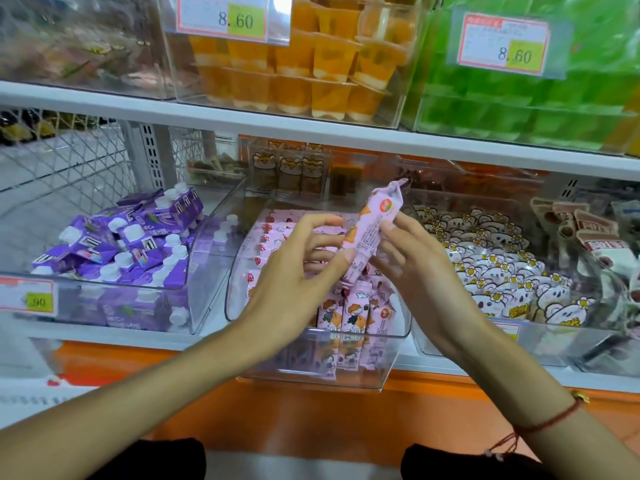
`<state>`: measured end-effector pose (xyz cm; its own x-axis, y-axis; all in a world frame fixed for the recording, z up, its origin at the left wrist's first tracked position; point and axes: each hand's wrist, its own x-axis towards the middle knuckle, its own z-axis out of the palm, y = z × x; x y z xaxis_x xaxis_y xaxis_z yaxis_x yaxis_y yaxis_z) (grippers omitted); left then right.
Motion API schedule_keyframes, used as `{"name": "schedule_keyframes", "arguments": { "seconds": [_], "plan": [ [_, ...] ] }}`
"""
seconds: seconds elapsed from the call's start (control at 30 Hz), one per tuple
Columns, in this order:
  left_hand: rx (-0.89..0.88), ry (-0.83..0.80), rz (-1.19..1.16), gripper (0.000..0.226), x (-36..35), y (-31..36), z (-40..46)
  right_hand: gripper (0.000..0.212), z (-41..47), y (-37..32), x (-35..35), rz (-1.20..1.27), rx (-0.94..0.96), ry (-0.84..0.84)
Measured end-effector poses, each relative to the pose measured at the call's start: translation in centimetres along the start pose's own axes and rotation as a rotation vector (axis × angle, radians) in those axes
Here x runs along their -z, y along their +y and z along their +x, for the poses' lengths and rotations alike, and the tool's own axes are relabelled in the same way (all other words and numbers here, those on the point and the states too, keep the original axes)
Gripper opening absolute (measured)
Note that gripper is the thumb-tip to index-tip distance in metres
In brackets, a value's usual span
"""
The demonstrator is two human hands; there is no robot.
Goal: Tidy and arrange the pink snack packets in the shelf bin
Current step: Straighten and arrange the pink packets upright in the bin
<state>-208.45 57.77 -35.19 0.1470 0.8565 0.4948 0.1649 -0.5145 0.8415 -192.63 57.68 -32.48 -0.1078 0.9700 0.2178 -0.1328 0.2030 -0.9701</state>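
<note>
Both forearms reached in from the near edge, the right one wearing a red string bracelet at the wrist. Between my hands I held one pink packet tilted, its crimped top pointing up and far, its lower end down toward the bin. My left hand had its thumb pressed along the packet's lower part, the other fingers spread loosely and curled behind it. My right hand pinched the packet's upper right edge with thumb and fingertips, the remaining fingers bent beneath.

Under the hands sat the clear bin on the middle shelf, pulled toward me past the shelf edge. More pink packets stood upright in a row at its near wall, and others lay stacked in rows at the far left of it. How the middle of the bin was filled I could not tell, since my hands covered it.

Left of it a bin held purple pouches with white caps. Right of it lay white packets printed with flowers. On the shelf above stood orange jelly cups and green ones, each behind a price tag.
</note>
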Motion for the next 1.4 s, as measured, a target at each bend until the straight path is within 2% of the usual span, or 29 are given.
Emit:
{"name": "schedule_keyframes", "arguments": {
  "seconds": [0.13, 0.23, 0.3, 0.37, 0.47, 0.57, 0.67, 0.83, 0.93, 1.03, 1.1, 1.27, 1.33, 1.4],
  "plan": [
    [-0.019, -0.048, 0.096, 0.024, 0.0, -0.3, 0.1, 0.031, -0.3, 0.0, 0.0, -0.167, 0.102, 0.058],
    [-0.078, 0.008, 0.146, 0.036, 0.0, -0.1, 0.0, 0.030, -0.6, 0.3, -0.4, -0.232, 0.187, 0.117],
    [-0.070, 0.037, 0.083, 0.038, -0.1, 0.2, 0.1, 0.029, -0.7, 0.2, -0.4, -0.258, 0.214, 0.112],
    [0.036, 0.026, -0.045, 0.037, -0.1, 0.6, 0.2, 0.028, -0.7, 0.1, -0.3, -0.286, 0.202, 0.105],
    [0.281, -0.089, -0.276, 0.030, 0.1, 1.0, 0.3, 0.025, -0.6, 0.1, -0.2, -0.275, 0.096, 0.099],
    [0.375, -0.145, -0.344, 0.022, 0.1, 1.1, 0.2, 0.022, -0.5, 0.2, -0.3, -0.267, 0.033, 0.088],
    [0.326, -0.127, -0.316, 0.014, 0.2, 1.2, 0.3, 0.030, -0.6, 0.3, -0.2, -0.289, 0.049, 0.079],
    [0.069, -0.085, -0.137, 0.036, 0.7, 1.0, 0.7, 0.047, -0.7, 0.2, 0.2, -0.326, 0.199, -0.080],
    [-0.043, -0.063, -0.069, 0.038, 0.8, 1.1, 0.6, 0.039, -0.9, 0.2, 0.0, -0.394, 0.319, -0.131],
    [-0.059, -0.045, -0.054, 0.038, 0.7, 1.1, 0.5, 0.038, -1.1, 0.2, -0.1, -0.411, 0.351, -0.131],
    [-0.024, -0.057, -0.077, 0.038, 0.8, 1.1, 0.6, 0.042, -1.2, 0.1, -0.1, -0.444, 0.338, -0.123],
    [0.130, 0.005, -0.201, 0.037, 1.2, 1.0, 0.9, 0.084, -1.5, 0.2, 0.1, -0.623, 0.281, -0.090],
    [0.200, 0.011, -0.303, 0.038, 1.2, 0.8, 1.0, 0.083, -1.6, 0.3, -0.3, -0.656, 0.278, -0.083],
    [0.282, -0.020, -0.430, 0.039, 1.0, 0.8, 0.9, 0.069, -1.6, 0.3, -0.7, -0.642, 0.333, -0.051]
  ]
}}
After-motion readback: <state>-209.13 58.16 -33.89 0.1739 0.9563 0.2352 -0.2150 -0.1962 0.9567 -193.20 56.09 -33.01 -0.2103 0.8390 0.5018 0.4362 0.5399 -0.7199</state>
